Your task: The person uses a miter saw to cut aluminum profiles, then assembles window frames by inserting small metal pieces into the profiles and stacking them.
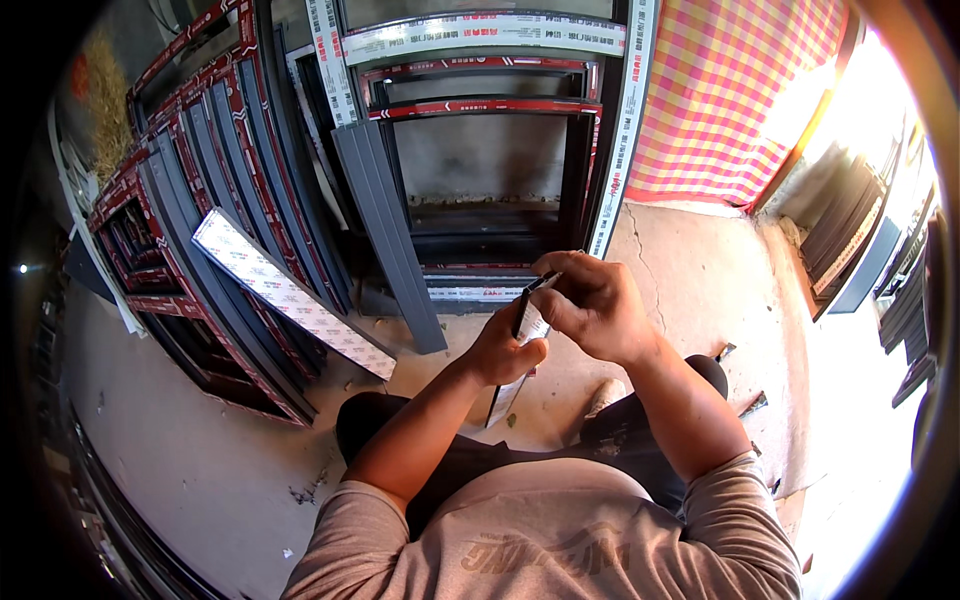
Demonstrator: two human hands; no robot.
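Note:
A narrow dark strip of window-frame profile with printed white film on one face point(506, 398) stands tilted in front of my body. My left hand point(500, 345) is wrapped round its middle, thumb lying across the white face. At the upper end, the fingers and thumb of my right hand point(597, 303) are pinched together on the strip's dark tip; fine detail between them is hidden. The strip's lower end reaches down between my knees.
Dark window frames with red and white tape point(483, 110) stand against the wall ahead. More frames point(200, 290) lean at the left, with a white-filmed board point(295, 292) and a grey profile point(390, 240) against them. A checked cloth point(730, 100) hangs at right. Scraps point(755, 403) lie on the floor.

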